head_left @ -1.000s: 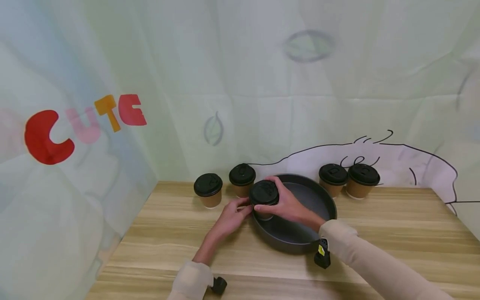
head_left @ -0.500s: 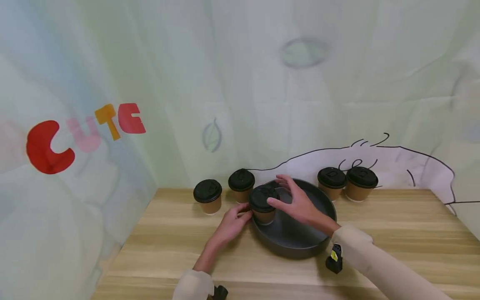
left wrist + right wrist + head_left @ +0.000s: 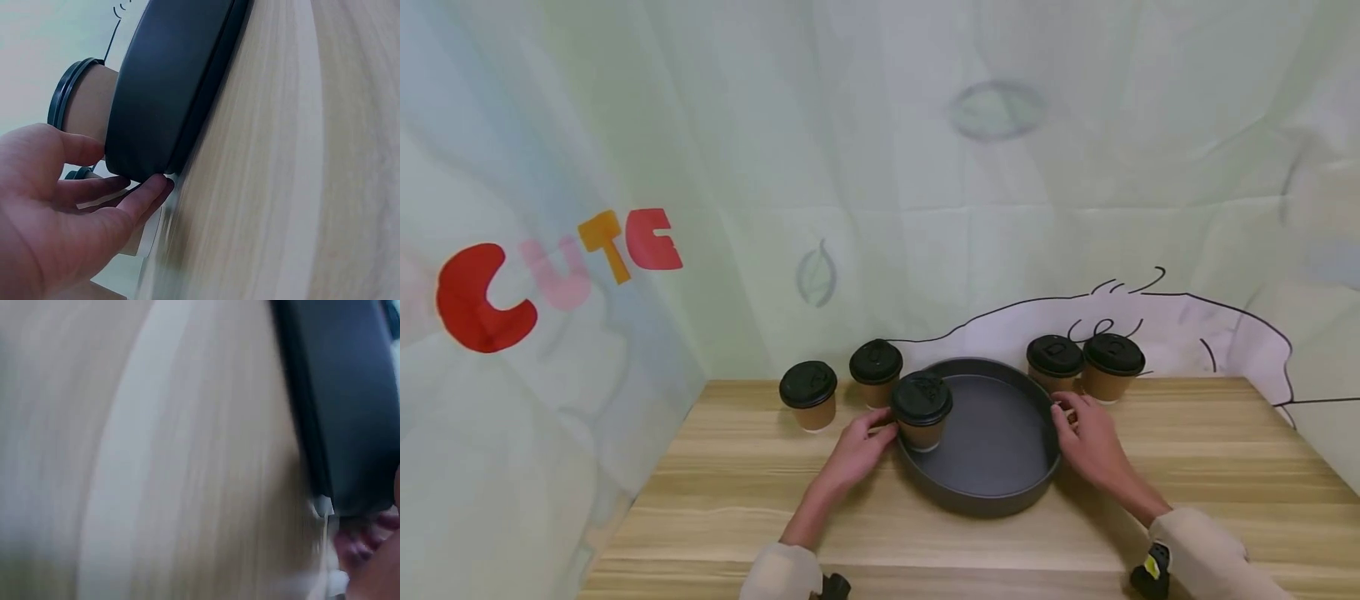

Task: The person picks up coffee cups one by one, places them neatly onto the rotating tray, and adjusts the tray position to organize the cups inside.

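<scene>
A round dark grey baking pan [image 3: 981, 503] sits on the wooden table. Inside, against its left wall, stands a brown paper cup [image 3: 922, 410] with a black lid. My left hand [image 3: 861, 448] holds the pan's left side, thumb at the rim and fingertips low on the outer wall in the left wrist view. On the opposite side, my right hand [image 3: 1094, 442] grips the right edge, its thumb at the rim. The right wrist view is blurred and shows only part of that hand's fingers [image 3: 353, 547] by the pan wall [image 3: 350, 412].
Two lidded cups stand left of the pan, a nearer-left cup [image 3: 809, 395] and one farther back [image 3: 877, 372]. Behind the right hand are two more, a cup [image 3: 1055, 360] close to the pan rim and its neighbour [image 3: 1112, 367]. A printed curtain [image 3: 880, 167] hangs behind the table [image 3: 715, 500].
My right hand has let go of the cup inside the pan and moved right to the pan's right edge. The left hand has stayed at the left edge.
</scene>
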The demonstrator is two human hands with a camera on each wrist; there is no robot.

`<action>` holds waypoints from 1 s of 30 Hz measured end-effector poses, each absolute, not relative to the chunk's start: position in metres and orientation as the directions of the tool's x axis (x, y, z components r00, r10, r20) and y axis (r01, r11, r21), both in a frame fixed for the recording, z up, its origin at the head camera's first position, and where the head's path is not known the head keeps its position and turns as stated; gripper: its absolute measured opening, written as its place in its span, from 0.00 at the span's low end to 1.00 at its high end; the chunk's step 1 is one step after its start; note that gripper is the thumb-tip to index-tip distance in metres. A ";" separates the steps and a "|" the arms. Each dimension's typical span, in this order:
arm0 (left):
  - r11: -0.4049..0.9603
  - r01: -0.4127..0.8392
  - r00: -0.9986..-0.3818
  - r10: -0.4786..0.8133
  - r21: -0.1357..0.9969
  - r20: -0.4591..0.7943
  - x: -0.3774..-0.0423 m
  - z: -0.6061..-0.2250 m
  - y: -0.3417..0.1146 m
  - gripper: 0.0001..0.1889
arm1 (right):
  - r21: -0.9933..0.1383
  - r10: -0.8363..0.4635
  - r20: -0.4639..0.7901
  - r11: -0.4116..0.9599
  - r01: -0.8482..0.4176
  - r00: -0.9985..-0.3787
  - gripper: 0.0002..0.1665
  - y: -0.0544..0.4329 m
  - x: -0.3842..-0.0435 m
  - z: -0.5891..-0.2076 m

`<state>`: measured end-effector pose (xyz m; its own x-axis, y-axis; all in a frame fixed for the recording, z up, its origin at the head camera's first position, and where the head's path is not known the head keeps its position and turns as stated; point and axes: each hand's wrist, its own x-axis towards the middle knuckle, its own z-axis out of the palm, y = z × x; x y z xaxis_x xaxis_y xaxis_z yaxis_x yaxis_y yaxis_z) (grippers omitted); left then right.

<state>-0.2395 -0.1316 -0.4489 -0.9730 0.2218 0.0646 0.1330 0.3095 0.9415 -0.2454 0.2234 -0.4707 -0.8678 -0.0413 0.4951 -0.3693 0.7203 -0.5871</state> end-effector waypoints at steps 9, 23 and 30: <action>0.317 0.127 -0.972 0.230 0.940 0.053 -0.244 -0.452 -0.133 0.23 | -0.799 0.043 0.111 0.598 -0.064 -0.993 0.28 0.230 -0.237 -0.465; 0.344 0.081 -0.974 0.225 0.936 0.002 -0.245 -0.452 -0.134 0.26 | -0.939 0.078 -0.043 0.337 0.067 -0.996 0.31 0.222 -0.208 -0.465; 0.357 0.071 -0.975 0.224 0.932 -0.012 -0.246 -0.453 -0.135 0.26 | -0.964 0.009 -0.092 0.251 0.092 -0.996 0.33 0.229 -0.238 -0.460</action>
